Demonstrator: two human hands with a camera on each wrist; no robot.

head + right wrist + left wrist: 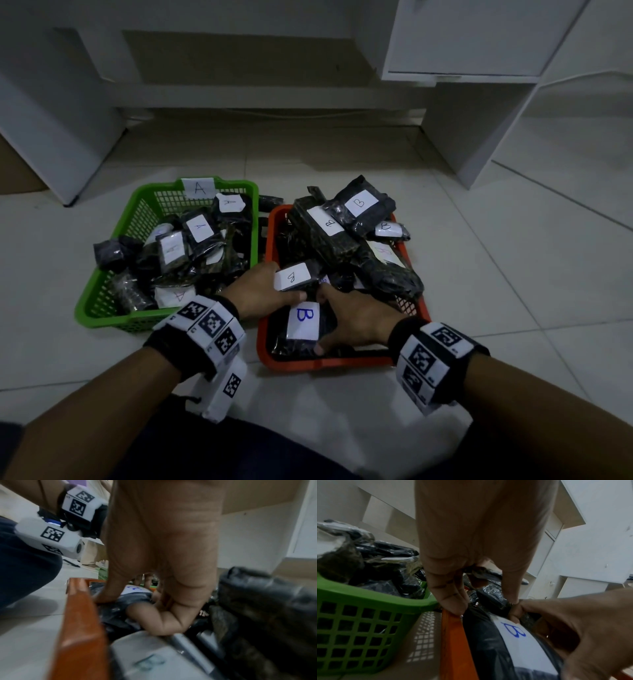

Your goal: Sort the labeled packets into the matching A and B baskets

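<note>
Both hands grip the B-labelled packet (301, 325) inside the orange basket (346, 363), left hand (257, 291) pinching its far end, right hand (356, 322) curled around its side; soft, light, slippery film, best held by the body.

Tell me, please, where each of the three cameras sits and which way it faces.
Head: worn high, looking down at the green basket and orange basket; both forearms, left hand and right hand show.
Left wrist: low beside the green basket, looking along the left hand's fingers; the right hand enters too.
Right wrist: low at the orange basket's rim, looking along the right hand; the left wristband shows.
All share the B-labelled packet.
</note>
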